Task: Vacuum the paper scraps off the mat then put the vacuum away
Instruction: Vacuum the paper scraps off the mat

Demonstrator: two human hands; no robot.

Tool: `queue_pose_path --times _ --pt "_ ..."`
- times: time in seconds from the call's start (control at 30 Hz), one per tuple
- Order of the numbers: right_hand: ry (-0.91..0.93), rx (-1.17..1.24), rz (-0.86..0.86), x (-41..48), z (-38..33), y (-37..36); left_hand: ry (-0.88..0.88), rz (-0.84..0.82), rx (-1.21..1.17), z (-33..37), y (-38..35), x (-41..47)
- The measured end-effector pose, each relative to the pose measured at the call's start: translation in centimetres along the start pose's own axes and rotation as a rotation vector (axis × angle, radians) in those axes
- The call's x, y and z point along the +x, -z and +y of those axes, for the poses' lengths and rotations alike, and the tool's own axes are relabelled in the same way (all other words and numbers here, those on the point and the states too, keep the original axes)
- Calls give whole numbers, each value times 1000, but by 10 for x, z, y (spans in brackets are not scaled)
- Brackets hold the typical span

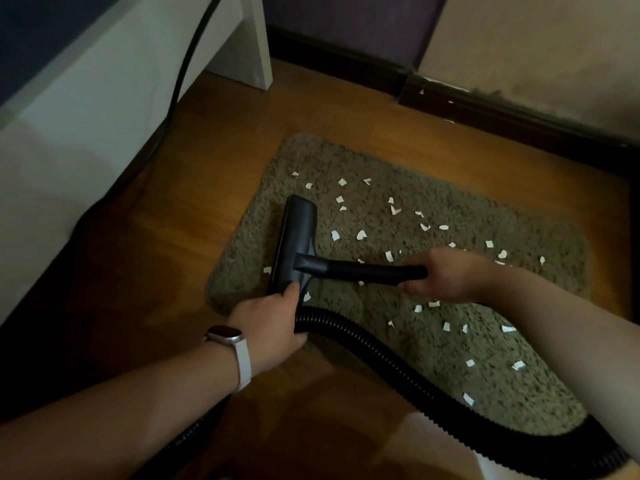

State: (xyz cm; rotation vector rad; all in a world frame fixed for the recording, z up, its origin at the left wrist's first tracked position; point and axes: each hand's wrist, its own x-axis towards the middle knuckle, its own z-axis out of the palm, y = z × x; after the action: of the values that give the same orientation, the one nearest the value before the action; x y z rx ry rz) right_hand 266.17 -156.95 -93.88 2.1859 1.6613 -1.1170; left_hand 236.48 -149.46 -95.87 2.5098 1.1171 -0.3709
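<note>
vacuuming the mat, barely started

forearms come in closest, then the left hand (268, 323) with a watch (225, 336) on the wrist. its fingers are wrapped shut around the ribbed hose (398, 355) right where it meets the near end of the floor head (294, 244), thumb resting on the head itself. my guess is that's to steady or steer the head while keeping the hose from dragging.

just past that, the right hand (446, 275) is closed around the rigid tube (374, 271), fingers curled underneath, so it looks like the pushing hand. the tube runs sideways from those fingers to the head, which sits flat on the left part of the mat (346, 161).

paper scraps (335, 235) are everywhere: a few tucked right by the left fingertips, some under the tube, lots beyond and to the right of the right-hand fingers. so hardly any picked up i'd say.

in the way: the hose loops back across the near side of the mat, lying over the pile where scraps sit beside it, so it'll need shifting. farther out, a white furniture leg (256, 39) with a black cable (180, 74) hanging by it, well clear of the mat. a couple of scraps look stuck on the dark baseboard (485, 109) off the mat.
</note>
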Motion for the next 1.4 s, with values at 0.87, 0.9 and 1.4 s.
queue_pose_path --times 0.87,0.9,1.4 --pt "-114 277 -174 6 0 -9 69 -199 90 -5 -8 6" --pt "-130 397 -265 7 1 -8 72 -207 96 -5 -8 7" --pt "-26 -183 144 5 2 -52 102 -239 90 -4 -12 9"
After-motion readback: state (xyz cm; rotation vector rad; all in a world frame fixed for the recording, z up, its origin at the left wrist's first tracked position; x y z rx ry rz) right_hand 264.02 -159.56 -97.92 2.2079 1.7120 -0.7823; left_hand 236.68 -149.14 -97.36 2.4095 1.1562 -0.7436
